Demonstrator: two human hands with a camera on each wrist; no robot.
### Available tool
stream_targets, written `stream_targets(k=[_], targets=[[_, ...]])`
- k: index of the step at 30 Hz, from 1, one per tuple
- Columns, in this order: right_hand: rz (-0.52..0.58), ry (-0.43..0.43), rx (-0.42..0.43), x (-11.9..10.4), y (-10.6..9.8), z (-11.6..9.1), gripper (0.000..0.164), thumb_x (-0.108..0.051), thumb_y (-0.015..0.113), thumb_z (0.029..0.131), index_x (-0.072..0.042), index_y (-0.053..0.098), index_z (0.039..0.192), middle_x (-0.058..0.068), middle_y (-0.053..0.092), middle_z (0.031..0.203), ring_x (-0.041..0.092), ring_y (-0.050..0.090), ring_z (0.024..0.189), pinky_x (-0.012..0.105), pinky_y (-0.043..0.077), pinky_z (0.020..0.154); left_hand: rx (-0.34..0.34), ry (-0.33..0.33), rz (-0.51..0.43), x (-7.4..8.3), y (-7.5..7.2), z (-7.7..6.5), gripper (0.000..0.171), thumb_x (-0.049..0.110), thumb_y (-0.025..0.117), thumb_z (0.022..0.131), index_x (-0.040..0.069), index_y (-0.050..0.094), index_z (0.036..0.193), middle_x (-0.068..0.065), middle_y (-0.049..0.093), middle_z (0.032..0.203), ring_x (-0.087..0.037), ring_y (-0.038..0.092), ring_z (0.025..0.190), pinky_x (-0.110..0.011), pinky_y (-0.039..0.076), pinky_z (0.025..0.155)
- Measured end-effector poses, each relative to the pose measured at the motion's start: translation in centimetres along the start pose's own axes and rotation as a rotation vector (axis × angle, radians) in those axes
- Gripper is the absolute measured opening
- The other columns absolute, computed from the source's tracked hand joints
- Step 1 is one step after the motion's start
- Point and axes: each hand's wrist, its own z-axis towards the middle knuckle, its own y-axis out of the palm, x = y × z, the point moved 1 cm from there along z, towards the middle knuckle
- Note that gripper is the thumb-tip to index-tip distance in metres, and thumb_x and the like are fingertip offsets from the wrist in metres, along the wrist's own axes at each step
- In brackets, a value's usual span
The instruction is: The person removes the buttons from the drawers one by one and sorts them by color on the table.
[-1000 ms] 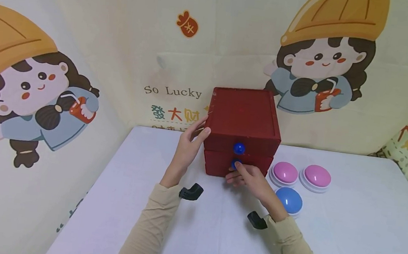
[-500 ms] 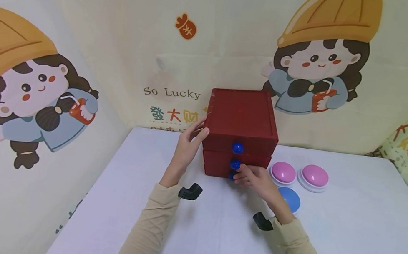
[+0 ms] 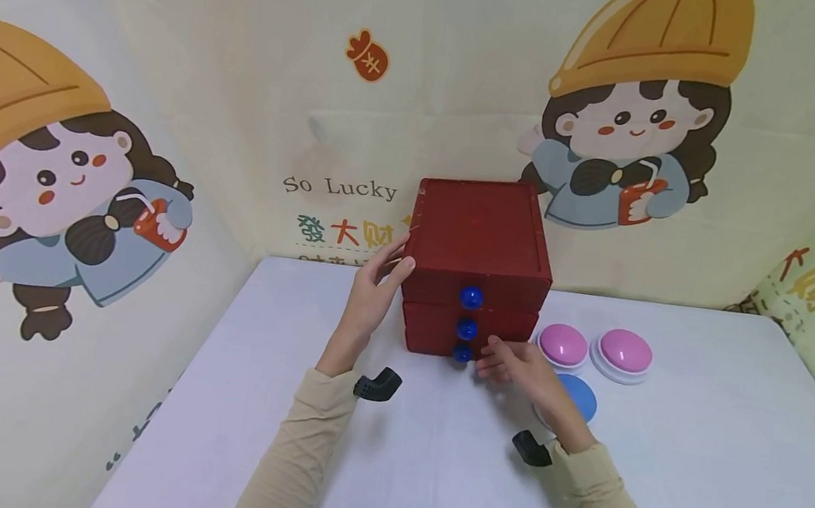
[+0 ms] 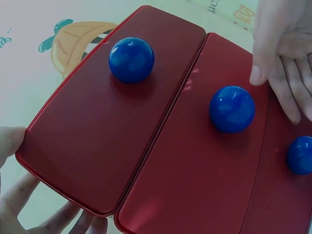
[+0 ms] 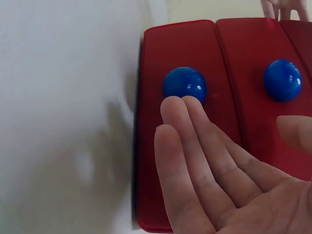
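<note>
Cream backdrop cloth [image 3: 250, 43] all round, printed with cartoon kids in orange hats at the far left and upper right of the frame, plus "So Lucky" lettering left of centre. White table [image 3: 381, 486] fills the bottom of the frame

So the red drawer box [image 3: 482, 229] is sitting right around the middle of the frame, at the back of the table, with three blue knobs running down its front: top knob [image 3: 472, 297], middle knob [image 3: 468, 329], bottom knob [image 3: 462, 352]

Left hand [image 3: 371, 296] is up against the box's left side, not gripping a knob or anything, just fingers laid along the side and the thumb touching the front edge, which the left wrist view shows pretty well. Right hand [image 3: 525, 375] isn't holding anything either, fingers stretched out loosely and thumb held apart, just right of the bottom knob. From the right wrist view the fingertips overlap that knob, but the head view has them slightly apart from it

Off to the right of the box are two pink buttons [image 3: 625, 352] with white bases, side by side, and nearer the bottom of the frame a blue button [image 3: 580, 395], partly hidden by the right hand and wrist. Both arms are in beige sleeves [image 3: 294, 451], each with a black wrist piece [image 3: 378, 384] by the cuff
</note>
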Motion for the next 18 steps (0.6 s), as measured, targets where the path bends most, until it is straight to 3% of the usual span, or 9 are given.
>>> stream_targets(k=[6,9,13,18], targets=[[0.034,0.028,-0.012,0.7,0.3,0.4,0.052,-0.035,0.044,0.106,0.012,0.062,0.116,0.029,0.070,0.105,0.038,0.071,0.094,0.037,0.059,0.079,-0.010,-0.009,0.008,2.5,0.0,-1.1,0.052,0.026,0.056,0.102,0.015,0.044,0.151,-0.011,0.050,0.146,-0.025,0.047,0.133,-0.049,0.039,0.111],[0.054,0.039,-0.022,1.0,0.6,0.7,0.053,-0.037,0.044,0.106,0.012,0.063,0.115,0.029,0.070,0.104,0.038,0.071,0.092,0.037,0.059,0.078,-0.010,-0.008,0.003,2.9,0.0,-1.3,0.052,0.025,0.056,0.101,0.014,0.044,0.150,-0.011,0.050,0.146,-0.026,0.047,0.133,-0.049,0.039,0.111],[0.069,0.053,-0.033,1.2,0.9,1.0,0.056,-0.039,0.045,0.106,0.013,0.064,0.114,0.028,0.071,0.103,0.037,0.072,0.091,0.038,0.060,0.079,-0.016,-0.004,0.004,2.8,0.0,-1.3,0.051,0.025,0.056,0.102,0.014,0.044,0.150,-0.011,0.050,0.146,-0.025,0.047,0.133,-0.049,0.039,0.110],[0.065,0.064,-0.043,1.4,1.3,1.4,0.057,-0.039,0.046,0.105,0.015,0.065,0.112,0.027,0.072,0.101,0.034,0.073,0.089,0.039,0.059,0.081,-0.014,-0.011,0.004,0.9,-0.1,-0.3,0.051,0.027,0.056,0.102,0.019,0.044,0.151,-0.010,0.050,0.147,-0.025,0.046,0.134,-0.051,0.039,0.110]])
